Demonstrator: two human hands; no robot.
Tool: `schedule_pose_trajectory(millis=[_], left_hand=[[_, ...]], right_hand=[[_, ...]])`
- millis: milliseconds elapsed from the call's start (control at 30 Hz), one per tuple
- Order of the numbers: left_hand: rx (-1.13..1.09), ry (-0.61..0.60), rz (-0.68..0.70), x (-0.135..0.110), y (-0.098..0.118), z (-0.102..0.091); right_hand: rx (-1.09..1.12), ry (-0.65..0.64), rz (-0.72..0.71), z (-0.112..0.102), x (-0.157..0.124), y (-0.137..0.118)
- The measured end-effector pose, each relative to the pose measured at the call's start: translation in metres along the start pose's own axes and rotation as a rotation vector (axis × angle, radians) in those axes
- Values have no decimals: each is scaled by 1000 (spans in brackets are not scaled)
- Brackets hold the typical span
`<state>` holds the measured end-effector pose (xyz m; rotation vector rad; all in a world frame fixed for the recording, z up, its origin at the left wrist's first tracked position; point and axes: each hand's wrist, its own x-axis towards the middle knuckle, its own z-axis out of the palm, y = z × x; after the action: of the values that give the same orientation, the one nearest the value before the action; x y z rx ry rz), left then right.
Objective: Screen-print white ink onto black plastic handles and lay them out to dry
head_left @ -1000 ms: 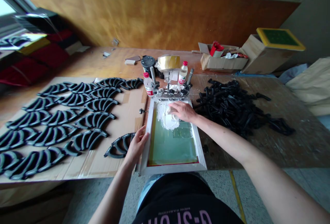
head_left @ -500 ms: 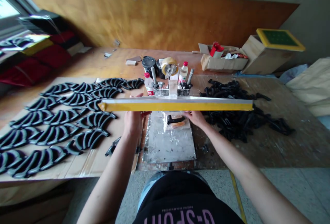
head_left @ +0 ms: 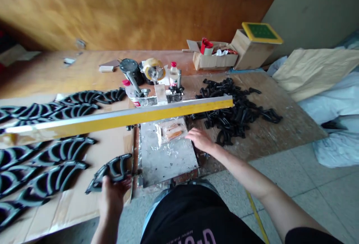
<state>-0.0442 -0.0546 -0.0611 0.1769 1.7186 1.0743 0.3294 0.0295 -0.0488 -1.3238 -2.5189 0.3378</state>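
My left hand (head_left: pixel 112 195) grips a black curved plastic part (head_left: pixel 110 171) at the near edge of the cardboard sheet (head_left: pixel 84 206). My right hand (head_left: pixel 200 140) hovers with fingers spread at the right edge of the foil-covered printing plate (head_left: pixel 165 154), holding nothing. The yellow-edged screen frame (head_left: pixel 120 118) stands raised on its hinge above the plate, seen edge-on. A small orange jig (head_left: pixel 172 131) lies at the plate's far end.
Rows of black curved parts (head_left: pixel 50 150) lie on the cardboard at left. A heap of unprinted black parts (head_left: pixel 235 109) sits right of the plate. Bottles (head_left: pixel 174 73), a tape roll (head_left: pixel 153 70) and a black can (head_left: pixel 129 68) stand behind the hinge. Cardboard boxes (head_left: pixel 215 58) are at the back.
The screen frame went from flat to raised. My left hand let go of it and took a black part at the near left; the part on the plate is gone. My view swung right.
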Motion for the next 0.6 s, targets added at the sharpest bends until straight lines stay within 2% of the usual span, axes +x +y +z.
schedule_pose_trajectory(millis=[67,133,233,300,367,467,533,600], left_hand=[[45,187,-51,23,-7,-47],[166,260,-134,40,-15,-79],[357,258,-195,55,-17,-99],[485,237,-180,59,-11,-102],[657,206,-168,59,2,-103],[829,174,-70,53,29,-89],[770,137,122,43,52,-63],[656,49,318,28,78,-25]], right_hand=[[-62,-114,213,-9,-35,53],[-68,-250,332,-14,-67,93],[-72,-350,392,-14,-92,119],[-74,-361,388,-13,-87,118],[-50,-299,413,-12,-66,107],[66,-34,383,-8,-15,74],[135,165,232,-1,23,46],[151,247,71,11,56,20]])
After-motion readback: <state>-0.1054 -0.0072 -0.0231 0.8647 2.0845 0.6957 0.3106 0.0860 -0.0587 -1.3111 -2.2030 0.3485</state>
